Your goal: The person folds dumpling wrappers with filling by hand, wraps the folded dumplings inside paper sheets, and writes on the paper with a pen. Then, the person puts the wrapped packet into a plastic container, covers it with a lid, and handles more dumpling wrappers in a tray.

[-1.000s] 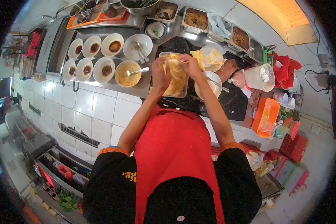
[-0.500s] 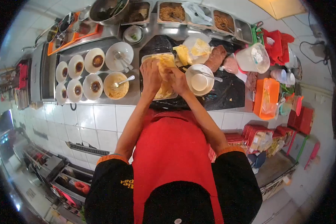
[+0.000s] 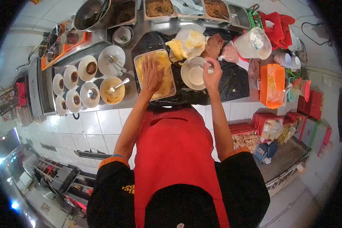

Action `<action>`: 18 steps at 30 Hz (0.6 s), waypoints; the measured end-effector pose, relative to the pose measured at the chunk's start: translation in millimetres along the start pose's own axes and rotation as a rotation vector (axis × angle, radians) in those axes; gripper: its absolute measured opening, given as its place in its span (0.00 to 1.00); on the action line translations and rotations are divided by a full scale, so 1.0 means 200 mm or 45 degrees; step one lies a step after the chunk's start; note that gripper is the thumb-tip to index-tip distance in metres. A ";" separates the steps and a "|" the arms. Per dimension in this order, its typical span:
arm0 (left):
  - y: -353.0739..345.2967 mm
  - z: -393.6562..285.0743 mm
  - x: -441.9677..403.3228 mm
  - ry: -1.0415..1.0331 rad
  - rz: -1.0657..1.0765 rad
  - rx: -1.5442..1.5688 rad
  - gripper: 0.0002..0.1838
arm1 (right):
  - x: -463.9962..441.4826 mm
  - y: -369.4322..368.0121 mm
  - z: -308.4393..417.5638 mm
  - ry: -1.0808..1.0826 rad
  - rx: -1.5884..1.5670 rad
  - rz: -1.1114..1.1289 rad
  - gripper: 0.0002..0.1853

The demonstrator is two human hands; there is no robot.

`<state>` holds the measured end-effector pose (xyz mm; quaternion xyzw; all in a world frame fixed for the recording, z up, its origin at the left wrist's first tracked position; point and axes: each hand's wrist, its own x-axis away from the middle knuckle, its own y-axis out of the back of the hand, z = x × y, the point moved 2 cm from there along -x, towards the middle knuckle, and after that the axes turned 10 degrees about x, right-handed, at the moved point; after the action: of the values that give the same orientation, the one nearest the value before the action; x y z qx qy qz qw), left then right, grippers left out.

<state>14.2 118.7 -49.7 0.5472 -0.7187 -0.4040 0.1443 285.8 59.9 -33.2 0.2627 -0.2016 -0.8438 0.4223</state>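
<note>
Resting my left hand (image 3: 152,78) flat on yellow food (image 3: 165,83) in tray (image 3: 174,80), fingers nearly straight, gripping nothing. Right hand (image 3: 212,77) curled at right rim of bowl (image 3: 186,79); can't tell if anything's pinched. Shifting tray would need palm lifted.

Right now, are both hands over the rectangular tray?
No, the left hand lies over the rectangular tray, while the right hand is at the pale bowl beside it.

Bright red apron (image 3: 174,148), black sleeves (image 3: 112,186) with orange cuffs (image 3: 116,160)
</note>
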 end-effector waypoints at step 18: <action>0.08 0.08 0.13 -0.089 -0.147 -0.026 0.32 | 0.31 -0.43 0.40 0.385 -0.271 0.606 0.26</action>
<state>-16.6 103.7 -54.5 0.5718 -0.6863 -0.4379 0.1013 152.1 66.5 -36.1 0.2851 -0.1027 -0.6887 0.6586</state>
